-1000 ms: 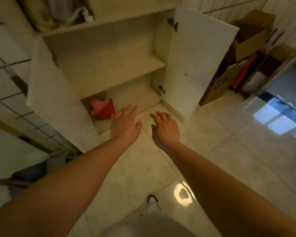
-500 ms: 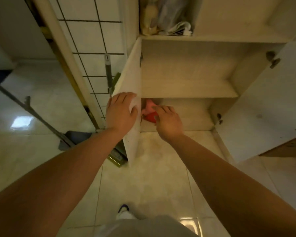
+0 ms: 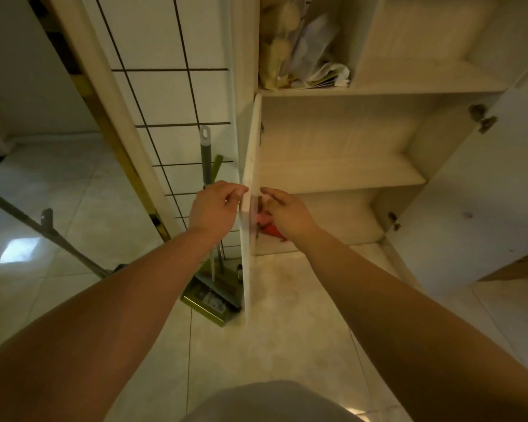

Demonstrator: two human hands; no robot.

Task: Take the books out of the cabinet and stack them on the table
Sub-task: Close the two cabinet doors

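Observation:
The white cabinet (image 3: 348, 175) stands open, its middle shelf bare. A red and pink thing (image 3: 274, 231), perhaps books, lies at the left of the bottom compartment, mostly hidden behind my right hand. The left door (image 3: 247, 257) is seen edge-on. My left hand (image 3: 214, 210) holds that door's front edge with curled fingers. My right hand (image 3: 288, 215) reaches into the bottom compartment just above the red thing, fingers loosely extended and holding nothing.
The right door (image 3: 470, 214) swings wide open. A green dustpan with a broom (image 3: 211, 295) leans behind the left door. A mop pole (image 3: 43, 228) slants across the floor at left. Bags and papers (image 3: 302, 53) fill the upper shelf. A cardboard box (image 3: 526, 266) sits at far right.
I have stepped closer and to the left. My left hand went to the left door's edge and swung it edge-on, and my right hand reached into the bottom compartment.

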